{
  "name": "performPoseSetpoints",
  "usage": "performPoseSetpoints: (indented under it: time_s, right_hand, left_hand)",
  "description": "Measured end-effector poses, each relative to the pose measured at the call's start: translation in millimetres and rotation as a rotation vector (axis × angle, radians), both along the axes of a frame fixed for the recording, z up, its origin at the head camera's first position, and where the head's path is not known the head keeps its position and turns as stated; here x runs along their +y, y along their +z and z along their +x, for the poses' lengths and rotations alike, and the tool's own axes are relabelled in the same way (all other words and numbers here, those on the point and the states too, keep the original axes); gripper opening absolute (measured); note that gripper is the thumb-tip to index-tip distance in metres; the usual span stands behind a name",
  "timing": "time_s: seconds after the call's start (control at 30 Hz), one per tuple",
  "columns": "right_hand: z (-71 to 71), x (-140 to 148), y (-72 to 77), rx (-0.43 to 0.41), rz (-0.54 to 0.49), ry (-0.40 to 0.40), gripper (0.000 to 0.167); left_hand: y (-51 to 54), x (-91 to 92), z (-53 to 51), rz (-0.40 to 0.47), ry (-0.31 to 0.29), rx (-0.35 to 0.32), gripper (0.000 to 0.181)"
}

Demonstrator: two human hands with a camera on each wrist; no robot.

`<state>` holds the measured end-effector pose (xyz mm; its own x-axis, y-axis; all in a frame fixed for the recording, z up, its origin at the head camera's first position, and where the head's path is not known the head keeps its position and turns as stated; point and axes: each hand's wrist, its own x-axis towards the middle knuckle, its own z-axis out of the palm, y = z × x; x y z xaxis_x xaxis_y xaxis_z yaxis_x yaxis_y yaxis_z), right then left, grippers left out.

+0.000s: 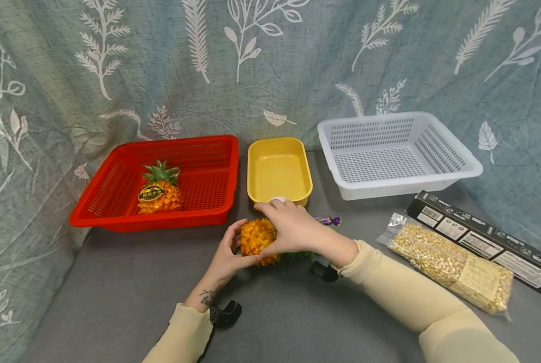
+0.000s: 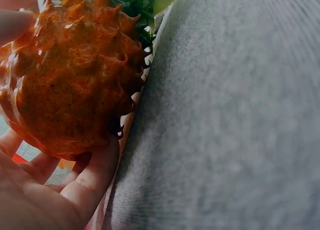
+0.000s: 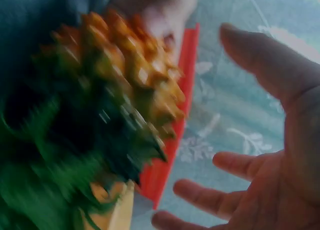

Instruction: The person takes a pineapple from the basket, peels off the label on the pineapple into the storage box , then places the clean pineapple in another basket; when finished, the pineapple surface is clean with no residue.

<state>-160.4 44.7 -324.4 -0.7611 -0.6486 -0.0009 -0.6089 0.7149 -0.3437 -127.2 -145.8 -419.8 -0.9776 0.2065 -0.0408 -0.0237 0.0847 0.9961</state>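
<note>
A small orange pineapple lies on its side over the grey table, its green leaves partly hidden under the right forearm in the head view. My left hand grips its base, thumb on one side and fingers curled round the other. Spiky skin of the pineapple fills much of the left wrist view. Above it, my right hand arches with fingers and thumb spread. In the right wrist view, the right hand appears apart from the blurred fruit. A purple-wrapped stick shows beyond the right wrist.
A red basket at left holds another pineapple with a black label. Behind the hands stands a yellow tub; a white basket is at back right. To the right lie a bag of corn kernels and a long black box.
</note>
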Motion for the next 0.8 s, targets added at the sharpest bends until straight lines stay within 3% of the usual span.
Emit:
performPoseSetpoints:
  time_s: [0.13, 0.4, 0.6, 0.7, 0.8]
  right_hand:
    - [7.0, -6, -12.7, 0.071, 0.061, -0.012, 0.098]
    - [11.4, -16, -24.6, -0.038, 0.112, -0.082, 0.1]
    - [13.2, -20, -32.4, -0.038, 0.12, -0.126, 0.097]
    - [13.4, -22, -35.6, -0.017, 0.126, -0.14, 0.096]
    - [13.8, -23, -37.8, -0.004, 0.126, -0.155, 0.095]
  left_hand:
    - [0.2, -1.3, 0.0, -0.006, -0.005, 0.004, 0.086]
    - [0.6, -2.9, 0.8, -0.009, -0.023, 0.004, 0.082]
    - [4.1, -3.7, 2.2, -0.011, -0.004, -0.012, 0.071]
    - [8.0, -6.1, 3.0, 0.011, 0.051, -0.025, 0.06]
    - [12.9, -10.9, 5.2, 0.061, 0.165, -0.021, 0.049]
